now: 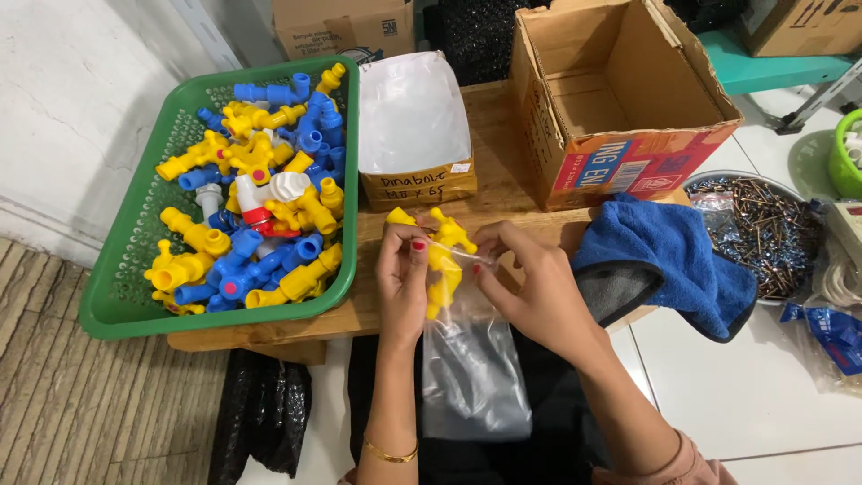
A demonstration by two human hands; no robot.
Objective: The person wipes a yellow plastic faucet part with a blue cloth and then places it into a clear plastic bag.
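Yellow plastic tap fittings (440, 256) sit at the mouth of a clear plastic bag (471, 359), held up over the front edge of the wooden desk (503, 193) between the person's two hands. The left hand (401, 278) has its grip closed on the bag's rim and the side of the fittings, thumb and fingers pinched with a red-painted nail showing; the right hand (539, 292) has its grip closed on the opposite rim, pulling the opening taut into a thin line. The bag hangs down from the hands toward the lap, and its lower part looks empty and slack. Judging by this, the step in hand is getting the fittings through the bag's mouth: they are partly in, with one spout above the rim. The next move would call for keeping the rim spread while the pieces slide down past it, since the spouts and handles could catch on the thin film. At the left end of the desk a green mesh tray (121, 287) holds a heap of yellow, blue and white fittings (260, 207). Behind the hands stands a small carton lined with white plastic (413, 121), and next to it an open cardboard box (620, 99). A blue cloth (682, 260) lies over the right corner of the desk, beside a bowl of screws (763, 229).
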